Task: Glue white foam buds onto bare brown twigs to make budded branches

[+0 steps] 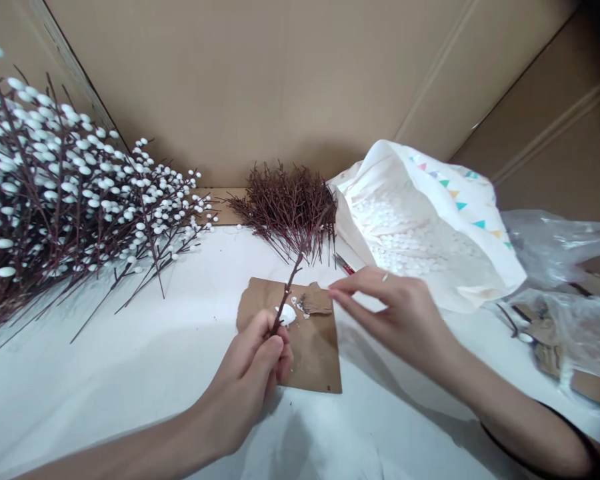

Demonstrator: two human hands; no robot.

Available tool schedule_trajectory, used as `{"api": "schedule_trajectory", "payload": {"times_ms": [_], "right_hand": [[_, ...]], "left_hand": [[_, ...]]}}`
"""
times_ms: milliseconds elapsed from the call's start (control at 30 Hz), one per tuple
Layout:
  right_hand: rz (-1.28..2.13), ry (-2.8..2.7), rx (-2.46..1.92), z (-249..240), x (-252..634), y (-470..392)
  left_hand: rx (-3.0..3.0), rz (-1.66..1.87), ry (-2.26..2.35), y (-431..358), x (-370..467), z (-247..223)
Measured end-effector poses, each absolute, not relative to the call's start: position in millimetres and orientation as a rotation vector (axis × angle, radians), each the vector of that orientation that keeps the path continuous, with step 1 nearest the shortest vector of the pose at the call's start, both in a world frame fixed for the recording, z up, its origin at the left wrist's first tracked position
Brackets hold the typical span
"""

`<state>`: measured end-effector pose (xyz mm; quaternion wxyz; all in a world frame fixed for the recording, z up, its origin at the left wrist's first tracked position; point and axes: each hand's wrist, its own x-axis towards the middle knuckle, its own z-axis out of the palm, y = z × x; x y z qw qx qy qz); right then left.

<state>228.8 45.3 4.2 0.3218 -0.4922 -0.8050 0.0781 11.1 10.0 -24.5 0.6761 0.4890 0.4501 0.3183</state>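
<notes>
In my left hand (pixel 257 367) is a thin brown twig (pixel 289 287), its fingers closed round the lower end and the tip pointing up and away. My right hand (pixel 395 313) hovers to the right with thumb and forefinger pinched together; whatever is between them is too small to make out. Beneath the hands lies a piece of brown cardboard (pixel 315 357), with a white glue-like patch (pixel 287 315) partly behind the twig. A crumpled brown scrap (pixel 316 300) sits on the cardboard close to my right fingertips, with white smears beside it.
Many twigs with white buds (pixel 80 160) are heaped at the left. Behind the cardboard is a bundle of bare brown twigs (pixel 290 200). A white bag (pixel 430 227) holds white buds; a red-handled tool (pixel 344 264) lies beside it. Clear plastic (pixel 555 247) is at the right.
</notes>
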Motion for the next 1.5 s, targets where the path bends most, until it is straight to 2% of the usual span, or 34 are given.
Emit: {"api": "schedule_trajectory", "payload": {"times_ms": [100, 167, 433, 867, 967, 1067, 1200, 1300, 1500], "right_hand": [[-0.352, -2.139, -1.737, 6.6, 269.6, 63.1], [-0.527, -2.225, -1.894, 1.2, 290.7, 72.2], [-0.598, -2.336, -2.026, -20.5, 306.2, 83.7], [-0.901, -2.314, -1.98, -18.7, 293.2, 80.1], [-1.003, -2.259, -1.749, -11.0, 283.3, 70.5], [-1.047, -2.277, -1.116, -7.7, 263.1, 51.6], [-0.871, -2.305, -0.4, -14.8, 231.2, 28.8], [-0.759, -2.274, -0.209, -21.1, 218.0, 23.4], [-0.735, -2.261, -0.162, -19.3, 217.7, 24.9]], "left_hand": [[1.093, 0.694, 1.042, 8.5, 9.2, -23.0], [1.111, 0.694, 1.06, 9.1, 8.8, -23.0], [1.313, 0.719, 1.111, 12.6, 3.2, -21.0], [1.096, 0.845, 1.041, 8.5, 3.2, -24.5], [0.956, 0.91, 1.048, 13.0, 4.4, -24.9], [0.823, 0.965, 1.084, 18.1, 5.1, -26.5], [0.757, 1.046, 1.119, 20.2, 6.0, -29.5], [0.743, 1.094, 1.12, 18.8, 6.2, -31.2], [0.75, 1.093, 1.093, 18.4, 5.5, -33.6]]}}
